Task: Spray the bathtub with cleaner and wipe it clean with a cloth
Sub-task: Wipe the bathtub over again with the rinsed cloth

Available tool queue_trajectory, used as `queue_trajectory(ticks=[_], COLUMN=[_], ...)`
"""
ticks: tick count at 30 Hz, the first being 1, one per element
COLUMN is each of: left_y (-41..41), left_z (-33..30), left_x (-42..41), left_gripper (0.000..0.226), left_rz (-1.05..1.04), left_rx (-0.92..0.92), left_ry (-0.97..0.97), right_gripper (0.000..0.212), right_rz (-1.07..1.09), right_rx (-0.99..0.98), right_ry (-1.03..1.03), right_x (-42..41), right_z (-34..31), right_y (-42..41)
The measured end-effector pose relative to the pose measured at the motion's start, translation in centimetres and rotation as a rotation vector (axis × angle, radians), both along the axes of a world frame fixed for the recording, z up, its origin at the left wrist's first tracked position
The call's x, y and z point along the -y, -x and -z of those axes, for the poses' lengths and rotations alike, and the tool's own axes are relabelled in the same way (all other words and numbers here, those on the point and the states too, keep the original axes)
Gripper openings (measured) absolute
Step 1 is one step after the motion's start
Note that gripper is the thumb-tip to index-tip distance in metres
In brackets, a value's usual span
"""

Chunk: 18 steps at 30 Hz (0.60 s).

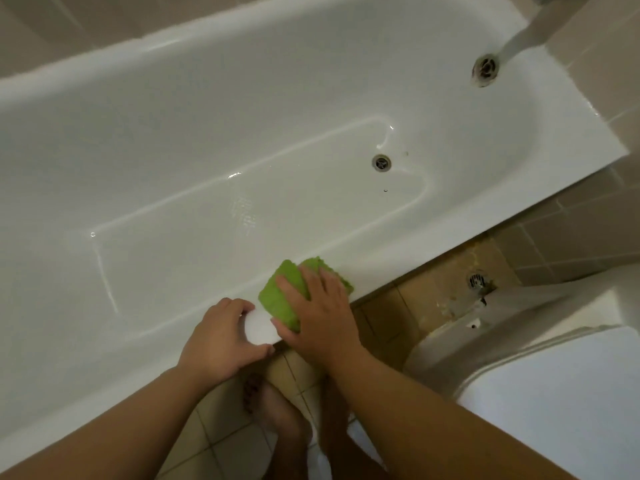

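Note:
The white bathtub (214, 161) fills most of the view, its floor wet and glossy. A folded green cloth (280, 299) lies on the tub's near rim. My right hand (322, 317) presses flat on the cloth with its fingers spread. Just to the left, my left hand (221, 337) grips the near rim, fingers on top and thumb on the outer edge. No spray bottle is in view.
The tub's drain (381, 163) sits in the floor toward the right end, the overflow (486, 69) on the end wall under a spout (526, 36). A white fixture (554, 393) stands at the right. On the tan tiles are a floor drain (478, 280) and my bare feet (273, 410).

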State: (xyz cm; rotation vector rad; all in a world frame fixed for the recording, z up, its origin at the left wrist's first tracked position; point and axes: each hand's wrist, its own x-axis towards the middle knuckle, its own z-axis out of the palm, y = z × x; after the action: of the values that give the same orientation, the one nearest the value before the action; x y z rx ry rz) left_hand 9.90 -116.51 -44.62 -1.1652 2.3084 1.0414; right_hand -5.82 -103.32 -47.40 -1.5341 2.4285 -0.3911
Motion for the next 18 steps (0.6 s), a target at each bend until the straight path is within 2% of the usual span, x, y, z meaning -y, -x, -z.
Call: queue_trajectory(ticks=[4, 10, 15, 18], left_y=[-2.5, -4.0, -4.0, -4.3], left_z=[-0.2, -0.1, -0.2, -0.5], left_x=[0.2, -0.9, -1.5, -1.8], left_gripper=[0.091, 0.090, 0.090, 0.088], left_rz=[-0.033, -0.138, -0.188, -0.211], left_rx=[0.036, 0.010, 0.011, 0.024], left_ry=[0.042, 0.117, 0.123, 0.133], right_gripper=[0.071, 0.072, 0.071, 0.072], right_rz=[-0.041, 0.226, 0.548, 0.418], right_rx=[0.013, -0.059, -0.050, 0.006], right_ry=[0.043, 0.034, 0.026, 0.003], right_x=[-2.3, -6.0, -2.5, -0.7], right_z=[0.4, 0.5, 0.7, 0.0], right_y=[6.2, 16.8, 10.4, 3.4])
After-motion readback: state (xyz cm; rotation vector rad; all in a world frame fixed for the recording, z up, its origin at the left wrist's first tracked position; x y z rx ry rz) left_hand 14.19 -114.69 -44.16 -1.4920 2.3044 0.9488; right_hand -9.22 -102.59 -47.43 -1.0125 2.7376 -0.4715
